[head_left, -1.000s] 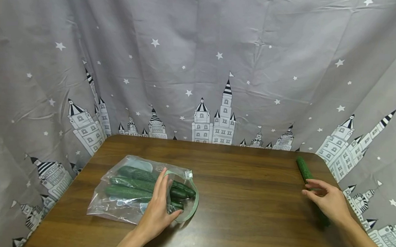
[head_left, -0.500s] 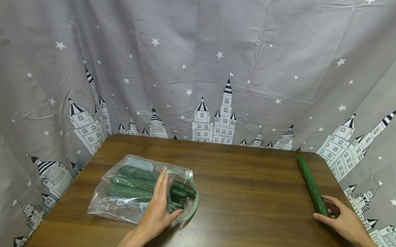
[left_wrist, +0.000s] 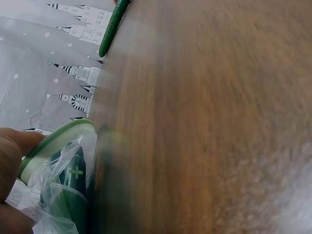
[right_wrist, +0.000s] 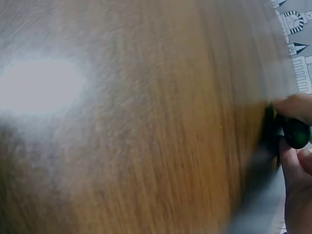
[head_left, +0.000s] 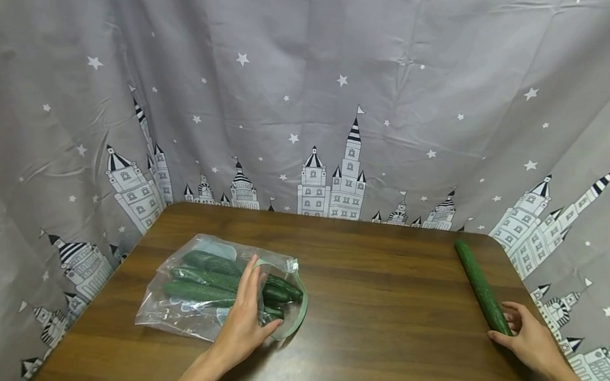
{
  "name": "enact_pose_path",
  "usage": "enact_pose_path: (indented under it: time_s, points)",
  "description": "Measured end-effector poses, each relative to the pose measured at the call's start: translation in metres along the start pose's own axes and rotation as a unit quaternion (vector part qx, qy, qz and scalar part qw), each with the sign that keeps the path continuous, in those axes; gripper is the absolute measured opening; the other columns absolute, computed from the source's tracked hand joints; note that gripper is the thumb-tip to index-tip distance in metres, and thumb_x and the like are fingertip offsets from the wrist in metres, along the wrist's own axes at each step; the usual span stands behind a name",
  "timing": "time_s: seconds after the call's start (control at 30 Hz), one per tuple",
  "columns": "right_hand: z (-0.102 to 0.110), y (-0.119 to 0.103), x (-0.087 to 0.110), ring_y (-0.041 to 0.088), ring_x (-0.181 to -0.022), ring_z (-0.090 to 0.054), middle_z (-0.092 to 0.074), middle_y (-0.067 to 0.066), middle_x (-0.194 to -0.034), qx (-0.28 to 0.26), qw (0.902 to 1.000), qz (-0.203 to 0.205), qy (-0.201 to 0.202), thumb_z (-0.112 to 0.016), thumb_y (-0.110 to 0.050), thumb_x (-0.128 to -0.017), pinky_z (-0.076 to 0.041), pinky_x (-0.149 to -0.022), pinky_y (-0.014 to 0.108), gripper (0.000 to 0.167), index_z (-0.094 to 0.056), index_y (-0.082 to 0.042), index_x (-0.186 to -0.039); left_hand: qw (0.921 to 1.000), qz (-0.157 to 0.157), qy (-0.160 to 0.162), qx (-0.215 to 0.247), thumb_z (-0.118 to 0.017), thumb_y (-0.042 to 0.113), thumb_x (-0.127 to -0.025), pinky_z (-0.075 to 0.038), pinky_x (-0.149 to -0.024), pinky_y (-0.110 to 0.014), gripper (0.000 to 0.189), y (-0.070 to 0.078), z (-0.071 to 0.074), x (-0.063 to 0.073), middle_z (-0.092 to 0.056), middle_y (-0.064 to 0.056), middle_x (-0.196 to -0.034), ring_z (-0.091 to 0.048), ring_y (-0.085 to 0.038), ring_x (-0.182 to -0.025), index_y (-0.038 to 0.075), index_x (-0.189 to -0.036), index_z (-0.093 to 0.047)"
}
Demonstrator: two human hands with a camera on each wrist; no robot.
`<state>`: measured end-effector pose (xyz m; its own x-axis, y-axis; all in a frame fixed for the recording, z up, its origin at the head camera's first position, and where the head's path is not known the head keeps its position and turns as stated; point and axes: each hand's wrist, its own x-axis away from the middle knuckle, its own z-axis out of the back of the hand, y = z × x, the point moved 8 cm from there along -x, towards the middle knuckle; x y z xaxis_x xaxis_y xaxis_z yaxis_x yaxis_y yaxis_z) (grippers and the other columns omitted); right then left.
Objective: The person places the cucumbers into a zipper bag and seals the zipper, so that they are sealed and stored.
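I see right hand point(head_left: 530, 342) pinching the loose cucumber's point(head_left: 481, 285) near end, probably for easy steering | it's at the right side of the table point(head_left: 382, 296), long axis running away, far tip angled left | left hand point(head_left: 245, 322): fingers straight, thumb spread at the slider-zip bag's point(head_left: 171, 317) mouth, I'd judge to prop it wide

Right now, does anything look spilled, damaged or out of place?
Nothing looks spilled or damaged. One cucumber, held by the right hand, is apart at the right side of the table; the others lie in the bag. The bag is rumpled, its mouth open at the left hand: ordinary for soft plastic.
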<state>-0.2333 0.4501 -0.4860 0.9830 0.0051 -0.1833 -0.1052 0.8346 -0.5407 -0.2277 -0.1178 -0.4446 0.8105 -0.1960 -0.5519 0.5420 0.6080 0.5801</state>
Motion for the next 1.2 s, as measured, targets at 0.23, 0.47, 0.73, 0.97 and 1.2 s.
enact_pose_path:
  time_s: [0.23, 0.47, 0.73, 0.97, 1.2]
  points:
    - [0.006, 0.000, 0.001, -0.005, -0.077, -0.059, -0.072, 0.031, -0.103, -0.012, 0.9992, -0.013, 0.035, -0.087, -0.017, -0.084, -0.050, -0.060, 0.018, 0.057, -0.064, 0.014, -0.125, 0.9999, 0.006, -0.003, -0.011, -0.100, -0.003, -0.055, -0.050, -0.103, -0.049, 0.140, -0.001, 0.001, 0.002, -0.007, -0.014, -0.171, -0.057, -0.037, -0.129, 0.001, -0.164, -0.012]
    - [0.018, 0.001, 0.004, 0.028, -0.089, -0.068, -0.070, 0.034, -0.107, 0.005, 0.9957, -0.053, 0.076, -0.085, -0.028, -0.088, -0.045, -0.060, 0.018, 0.053, -0.070, 0.010, -0.122, 0.9998, 0.004, -0.013, -0.015, -0.100, -0.001, -0.057, -0.050, -0.103, -0.048, 0.136, 0.000, -0.001, 0.000, -0.005, -0.012, -0.172, -0.056, -0.038, -0.130, -0.002, -0.162, -0.014]
    - [0.034, 0.007, -0.002, 0.012, -0.090, -0.061, -0.074, 0.006, -0.103, -0.122, 0.9705, -0.166, 0.125, -0.082, -0.034, -0.091, -0.046, -0.061, 0.015, 0.043, -0.076, -0.007, -0.123, 0.9999, 0.008, -0.011, -0.010, -0.100, -0.003, -0.057, -0.050, -0.103, -0.047, 0.138, -0.001, -0.001, -0.003, -0.004, -0.012, -0.172, -0.056, -0.037, -0.131, 0.000, -0.163, -0.013]
    - [0.031, 0.001, -0.006, -0.004, -0.068, -0.065, -0.070, -0.023, -0.085, -0.381, 0.8974, -0.176, 0.137, -0.081, -0.010, -0.092, -0.054, -0.060, 0.010, 0.026, -0.083, -0.035, -0.097, 0.9998, 0.006, -0.015, -0.014, -0.100, -0.001, -0.057, -0.052, -0.101, -0.046, 0.136, -0.002, -0.002, -0.003, -0.003, -0.011, -0.172, -0.056, -0.036, -0.131, -0.002, -0.162, -0.014]
    - [0.027, -0.015, -0.016, 0.002, -0.078, -0.072, -0.075, -0.012, -0.090, -0.483, 0.8558, -0.143, 0.118, -0.077, 0.000, -0.092, -0.058, -0.071, 0.014, 0.028, -0.084, -0.025, -0.102, 0.9997, 0.002, -0.013, -0.022, -0.101, 0.000, -0.057, -0.052, -0.102, -0.047, 0.134, -0.002, -0.001, -0.003, -0.004, -0.011, -0.172, -0.056, -0.037, -0.130, -0.004, -0.161, -0.016]
